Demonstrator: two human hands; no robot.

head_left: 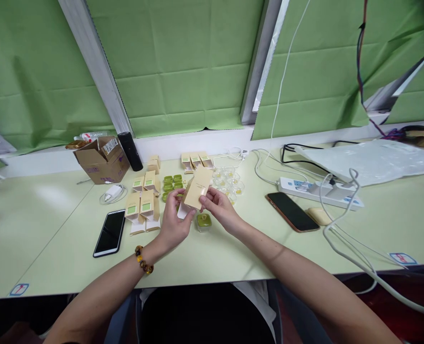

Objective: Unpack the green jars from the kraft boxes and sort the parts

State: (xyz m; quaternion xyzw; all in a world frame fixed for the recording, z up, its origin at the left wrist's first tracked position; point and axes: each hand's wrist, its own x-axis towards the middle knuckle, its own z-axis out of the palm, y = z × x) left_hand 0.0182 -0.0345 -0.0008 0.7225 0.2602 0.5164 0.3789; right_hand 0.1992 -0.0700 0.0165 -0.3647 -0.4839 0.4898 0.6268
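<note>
My left hand [173, 218] and my right hand [219, 206] both grip a small flat tan carton [197, 187], held just above the pale green table [233, 253] at its middle. The left fingers pinch the carton's lower left edge, the right fingers its lower right side. Under the carton a small clear tub of green paste [204, 221] rests on the table. To the left stand several folded tan cartons with green labels [143, 204]. Behind them lie several green tubs [172, 182] and several clear empty tubs [229, 178].
A black phone [110, 232] lies at the left, another phone in a brown case [292, 211] at the right. A brown cardboard box [102, 158] and a black cylinder [130, 151] stand at the back left. A white power strip [319, 191] with cables sits at the right.
</note>
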